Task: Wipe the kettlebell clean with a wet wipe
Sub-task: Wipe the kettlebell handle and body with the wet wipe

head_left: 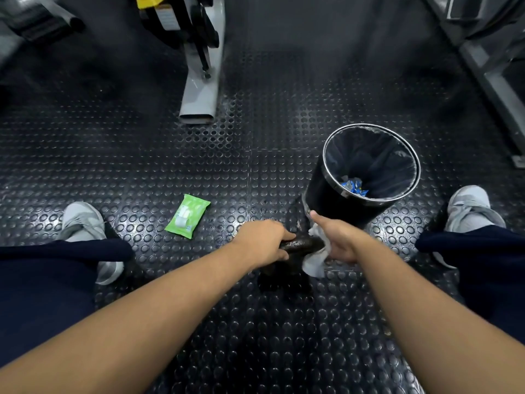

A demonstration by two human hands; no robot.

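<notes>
Black and dull against the studded rubber floor (199, 322), the kettlebell (303, 243) stands between the person's 2 grey shoes (82, 220), just in front of the black waste bin (319, 200). The left grip (262, 241) is clenched around the left end of the handle. The right grip (339, 241) is closed around a white wet wipe (314, 264) pressed to the handle's other end, thumb stretched toward the bin. The likeliest trouble is coverage. With 1 grip parked on the handle, the metal under that palm would go unwiped unless the hold shifts. The round body below, mostly hidden by both hands and lost in shadow, could be skipped. A damp handle may turn slick, so tilting the weight to reach its underside risks a slip or a roll onto a foot. The bin stands near enough that a wide stroke might knock it. The wipe's loose tail hangs toward the floor and could gather grit. The green wipe pack (187, 216) lies to the left if a fresh sheet is needed.
</notes>
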